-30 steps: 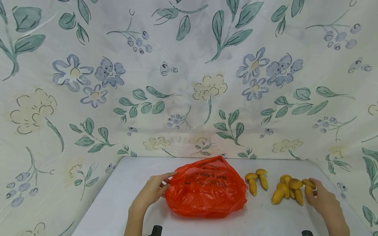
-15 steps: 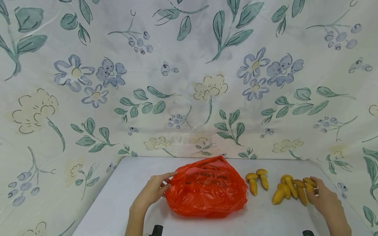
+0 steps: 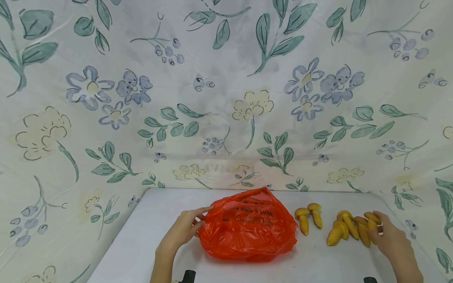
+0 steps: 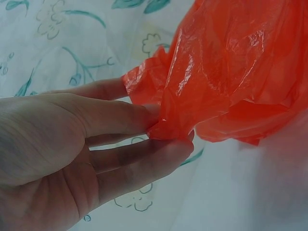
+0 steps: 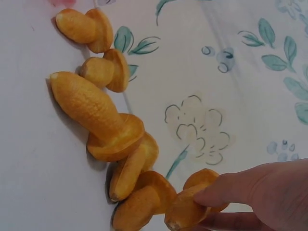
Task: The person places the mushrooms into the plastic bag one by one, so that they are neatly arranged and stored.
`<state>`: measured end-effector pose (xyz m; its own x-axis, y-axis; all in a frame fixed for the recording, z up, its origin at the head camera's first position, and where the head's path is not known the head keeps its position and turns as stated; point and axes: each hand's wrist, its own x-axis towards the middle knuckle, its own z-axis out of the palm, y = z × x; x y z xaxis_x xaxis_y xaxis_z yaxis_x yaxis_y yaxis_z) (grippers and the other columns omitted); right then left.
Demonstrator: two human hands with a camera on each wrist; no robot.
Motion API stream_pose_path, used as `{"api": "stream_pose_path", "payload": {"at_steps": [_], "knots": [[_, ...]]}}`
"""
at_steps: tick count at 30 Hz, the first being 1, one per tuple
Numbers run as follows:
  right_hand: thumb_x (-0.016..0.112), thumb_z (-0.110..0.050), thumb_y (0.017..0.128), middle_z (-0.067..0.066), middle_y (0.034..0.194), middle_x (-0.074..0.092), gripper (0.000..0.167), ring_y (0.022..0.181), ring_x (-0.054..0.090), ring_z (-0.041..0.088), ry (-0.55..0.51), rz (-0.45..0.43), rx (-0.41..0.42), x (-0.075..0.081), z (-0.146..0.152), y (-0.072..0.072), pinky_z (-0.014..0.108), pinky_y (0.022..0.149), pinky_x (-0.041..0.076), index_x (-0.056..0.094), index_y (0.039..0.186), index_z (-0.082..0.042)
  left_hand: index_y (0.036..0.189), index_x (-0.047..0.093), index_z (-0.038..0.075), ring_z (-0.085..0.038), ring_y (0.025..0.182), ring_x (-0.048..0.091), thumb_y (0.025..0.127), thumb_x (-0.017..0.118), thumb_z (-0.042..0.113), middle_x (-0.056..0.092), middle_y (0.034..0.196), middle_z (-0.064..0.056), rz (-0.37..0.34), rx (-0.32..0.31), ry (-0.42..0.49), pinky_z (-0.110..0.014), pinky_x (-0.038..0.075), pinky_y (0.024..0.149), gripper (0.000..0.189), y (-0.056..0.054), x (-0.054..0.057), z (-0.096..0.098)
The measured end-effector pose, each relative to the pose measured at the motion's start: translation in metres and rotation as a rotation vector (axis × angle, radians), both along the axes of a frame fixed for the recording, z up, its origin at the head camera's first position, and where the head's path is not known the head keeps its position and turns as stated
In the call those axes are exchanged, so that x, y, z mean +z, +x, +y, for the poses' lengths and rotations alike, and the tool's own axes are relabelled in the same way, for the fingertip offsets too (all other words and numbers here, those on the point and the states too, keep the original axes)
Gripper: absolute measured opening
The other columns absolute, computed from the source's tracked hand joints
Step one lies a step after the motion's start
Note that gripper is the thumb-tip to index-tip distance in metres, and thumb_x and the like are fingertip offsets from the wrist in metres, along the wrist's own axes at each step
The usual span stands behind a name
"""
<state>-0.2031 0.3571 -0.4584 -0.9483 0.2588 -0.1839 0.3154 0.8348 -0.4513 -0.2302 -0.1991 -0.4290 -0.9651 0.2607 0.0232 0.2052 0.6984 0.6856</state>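
My left hand pinches the left edge of a crumpled red plastic bag. In the left wrist view, the bag's thin film is between the thumb and fingers. My right hand holds the rightmost yellow mushroom, thumb on its stem in the right wrist view. Touching or very close on its left lies another mushroom. Beside that are a slimmer mushroom and a thick-stemmed mushroom. Dark printing shows on the bag; its inside is hidden.
Between the bag and the right-hand group, two more mushrooms lie close together, a left one and a right one. All rest on a white table. A flowered cloth hangs behind and along the sides.
The mushroom beside the held one has shifted right and toward the front, uncovering more of the slim mushroom behind. The right hand keeps its hold with slight motion; left hand and bag stay put.
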Motion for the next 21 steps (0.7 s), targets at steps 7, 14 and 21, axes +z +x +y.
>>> {"api": "stream_pose_path", "payload": {"at_steps": [7, 14, 21], "knots": [[0.056, -0.016, 0.095, 0.040, 0.126, 0.048, 0.068, 0.100, 0.057, 0.050, 0.005, 0.024, -0.002, 0.006, -0.008, 0.000, 0.043, 0.067, 0.055, 0.017, 0.148, 0.004, 0.133, 0.061, 0.015, -0.012, 0.074, 0.063, 0.089, 0.064, -0.003, 0.070, 0.105, -0.011, 0.001, 0.009, -0.007, -0.023, 0.059, 0.060, 0.047, -0.001, -0.001, 0.000], [0.053, -0.015, 0.096, 0.040, 0.123, 0.050, 0.065, 0.096, 0.060, 0.047, -0.001, 0.073, 0.010, 0.011, -0.018, -0.003, 0.041, 0.066, 0.057, 0.020, 0.149, 0.003, 0.133, 0.062, 0.016, -0.012, 0.074, 0.063, 0.089, 0.064, -0.003, 0.069, 0.105, -0.011, -0.008, 0.005, 0.011, -0.025, 0.060, 0.061, 0.048, -0.001, -0.001, 0.001], [0.052, -0.020, 0.098, 0.038, 0.126, 0.050, 0.063, 0.101, 0.059, 0.048, -0.010, 0.086, 0.045, 0.015, -0.027, -0.003, 0.044, 0.069, 0.057, 0.021, 0.149, 0.002, 0.133, 0.062, 0.015, -0.013, 0.074, 0.063, 0.089, 0.064, -0.004, 0.069, 0.104, -0.012, -0.002, -0.015, 0.015, -0.026, 0.060, 0.061, 0.048, 0.000, -0.001, 0.000]]}}
